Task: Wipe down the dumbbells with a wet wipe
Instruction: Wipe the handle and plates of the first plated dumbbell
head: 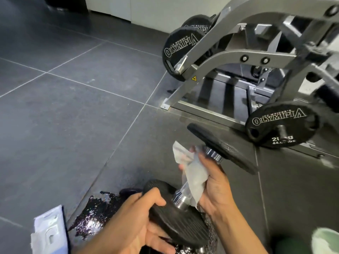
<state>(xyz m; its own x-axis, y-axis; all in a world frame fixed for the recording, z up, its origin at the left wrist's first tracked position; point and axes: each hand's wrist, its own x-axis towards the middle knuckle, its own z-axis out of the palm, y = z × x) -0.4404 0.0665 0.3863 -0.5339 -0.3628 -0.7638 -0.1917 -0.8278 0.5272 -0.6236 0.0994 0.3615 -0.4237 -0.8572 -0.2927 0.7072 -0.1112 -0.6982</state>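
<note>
While left hand (pixel 132 222) grips dumbbell (pixel 178 222), right hand (pixel 217 187), seemingly, clasps wipe (pixel 194 174)

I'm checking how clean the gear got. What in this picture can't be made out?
Head view:
- dumbbell handle: middle covered by the wet wipe and right hand.
- near plate of the dumbbell: partly under the left hand.
- kilogram marking on the weight plate: crossed by its peg, blurred.
- wipe packet: cut by the bottom edge, print unreadable.
- pale green thing, bottom right corner: cut off, unidentifiable.
</note>
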